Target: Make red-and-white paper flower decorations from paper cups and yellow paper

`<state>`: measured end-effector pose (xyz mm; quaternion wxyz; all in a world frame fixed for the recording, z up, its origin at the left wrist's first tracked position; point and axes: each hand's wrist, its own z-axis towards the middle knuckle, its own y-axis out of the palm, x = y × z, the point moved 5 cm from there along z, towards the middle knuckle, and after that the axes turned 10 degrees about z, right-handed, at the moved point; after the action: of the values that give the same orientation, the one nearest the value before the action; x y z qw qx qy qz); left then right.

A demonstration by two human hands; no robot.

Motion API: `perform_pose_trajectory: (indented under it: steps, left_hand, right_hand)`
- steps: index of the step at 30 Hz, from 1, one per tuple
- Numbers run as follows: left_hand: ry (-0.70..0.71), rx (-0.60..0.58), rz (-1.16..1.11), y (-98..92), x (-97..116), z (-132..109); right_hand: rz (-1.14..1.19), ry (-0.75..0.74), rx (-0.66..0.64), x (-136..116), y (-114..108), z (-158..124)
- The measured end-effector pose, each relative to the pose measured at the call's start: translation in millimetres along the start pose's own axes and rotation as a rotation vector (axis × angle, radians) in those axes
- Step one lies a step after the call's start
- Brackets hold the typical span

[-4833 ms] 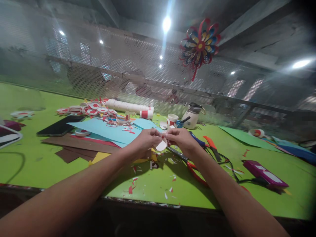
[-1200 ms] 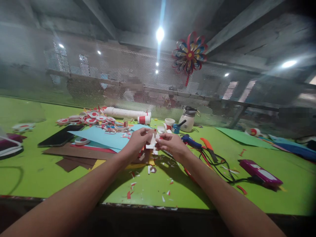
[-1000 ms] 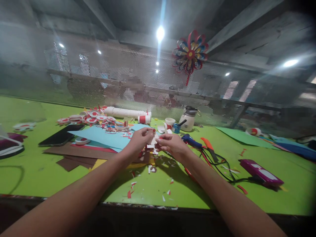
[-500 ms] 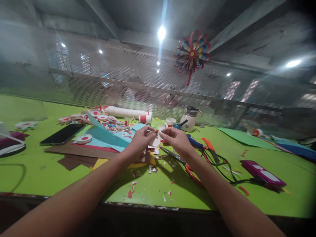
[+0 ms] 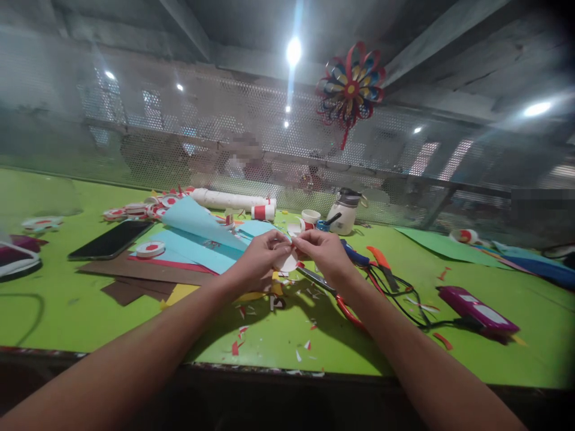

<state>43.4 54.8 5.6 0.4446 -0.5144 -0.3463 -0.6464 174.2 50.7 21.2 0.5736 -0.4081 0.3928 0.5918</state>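
My left hand (image 5: pixel 261 256) is closed in a pinch on a small white paper piece (image 5: pixel 286 262) with a rounded lower edge. Meeting it from the other side, my right hand (image 5: pixel 327 256) has its thumb and fingertips pressed together at the top of the same piece, where a bit of red shows. The fingers hide much of the piece. Beneath my right hand lie scissors (image 5: pixel 348 312) with red handles, partly covered by the wrist. Red and white paper scraps (image 5: pixel 236 347) are scattered on the green table (image 5: pixel 148 326) below the hands.
Left are light-blue paper sheets (image 5: pixel 197 221), brown card (image 5: pixel 148 272), a phone (image 5: pixel 111 239) and red-and-white paper rings (image 5: pixel 135 209). Right lie a cutter with orange handle (image 5: pixel 380 257), black cable and purple device (image 5: pixel 478 311). A jug (image 5: pixel 345 212) and paper cup (image 5: pixel 263 212) stand behind.
The light-blue sheet at the left has flopped over and now covers some of the rings and scraps. The rounded white piece shows more clearly under my fingers. Both hands stay close together.
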Motion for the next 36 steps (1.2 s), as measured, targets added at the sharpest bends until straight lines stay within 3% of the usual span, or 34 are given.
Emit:
perform_pose_trajectory:
  steps: [5, 15, 25, 36]
  left_hand:
    - [-0.001, 0.028, 0.005, -0.7, 0, 0]
    - [0.005, -0.027, -0.135, 0.2, -9, 2]
    - [0.027, -0.011, -0.055, -2.8, -5, 1]
    - [-0.031, -0.046, -0.012, -2.1, -3, 0]
  right_hand:
    - [0.249, 0.155, -0.048, 3, 3, -1]
    - [0.481, 0.294, -0.147, 21, 8, 2]
    - [0.564, 0.345, -0.213, 19, 13, -3]
    - [0.551, 0.411, -0.161, 18, 8, -1]
